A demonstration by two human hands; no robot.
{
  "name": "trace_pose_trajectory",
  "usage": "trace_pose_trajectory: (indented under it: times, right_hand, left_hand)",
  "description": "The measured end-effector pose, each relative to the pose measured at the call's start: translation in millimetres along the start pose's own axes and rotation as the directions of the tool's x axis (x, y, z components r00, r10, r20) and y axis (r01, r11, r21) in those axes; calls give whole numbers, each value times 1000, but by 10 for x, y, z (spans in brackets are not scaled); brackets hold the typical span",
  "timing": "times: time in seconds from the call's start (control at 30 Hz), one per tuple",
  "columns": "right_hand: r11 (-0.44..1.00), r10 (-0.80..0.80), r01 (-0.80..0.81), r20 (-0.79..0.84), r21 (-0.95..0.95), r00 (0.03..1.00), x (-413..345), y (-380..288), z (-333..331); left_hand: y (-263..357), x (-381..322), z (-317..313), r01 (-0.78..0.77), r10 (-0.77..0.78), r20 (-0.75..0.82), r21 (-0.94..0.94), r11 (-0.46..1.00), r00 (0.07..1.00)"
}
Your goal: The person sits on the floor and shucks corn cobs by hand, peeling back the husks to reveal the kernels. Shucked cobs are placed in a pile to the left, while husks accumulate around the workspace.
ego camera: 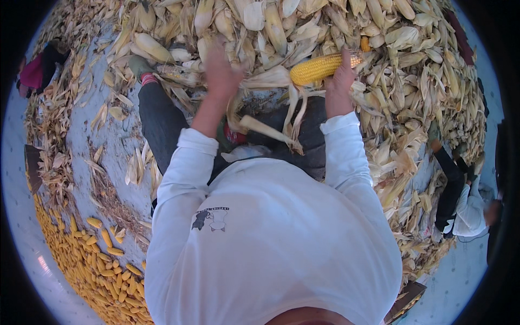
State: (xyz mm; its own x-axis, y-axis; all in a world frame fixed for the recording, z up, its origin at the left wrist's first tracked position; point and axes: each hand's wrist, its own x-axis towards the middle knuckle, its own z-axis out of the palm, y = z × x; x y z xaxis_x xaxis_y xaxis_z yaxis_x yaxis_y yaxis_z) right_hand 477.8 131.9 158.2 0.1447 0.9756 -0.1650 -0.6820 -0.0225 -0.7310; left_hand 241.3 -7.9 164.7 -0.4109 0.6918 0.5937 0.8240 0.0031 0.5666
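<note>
My right hand [343, 83] grips a yellow ear of corn [315, 69] near its tip end, with the kernels bare. Pale husks [270, 77] trail from the ear's other end towards my left hand [221, 73]. That hand is blurred, over the near edge of the husk heap; whether its fingers hold a husk is unclear. Strips of dry husk [264, 128] hang between my hands above my dark trousers. Just beyond my right hand, another ear [365, 44] shows some yellow kernels among the husks.
Unhusked corn [276, 28] is heaped in front of me. Bare yellow ears [109, 272] lie piled behind me at the lower left. Loose husks and debris [113, 203] lie on the pale floor sheet. Other people sit at the far left [38, 71] and the right [467, 207].
</note>
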Motion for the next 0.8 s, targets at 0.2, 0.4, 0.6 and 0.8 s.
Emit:
trace_pose_trajectory:
  times: [0.2, 0.4, 0.6, 0.8]
  right_hand:
    - [995, 43, -25, 200, -91, 979, -565, 235, 423]
    - [971, 199, -116, 442, -209, 875, -674, 191, 580]
    - [932, 270, -118, 437, -344, 858, -752, 189, 718]
    - [946, 293, -203, 398, -253, 869, -770, 182, 770]
  left_hand:
    - [685, -249, 458, 7, 56, 330, -187, 982, 942]
    - [484, -315, 339, 473, -27, 603, -595, 650, 797]
    - [542, -359, 312, 729, -147, 724, -620, 290, 674]
    - [541, -340, 304, 682, -206, 665, -612, 401, 718]
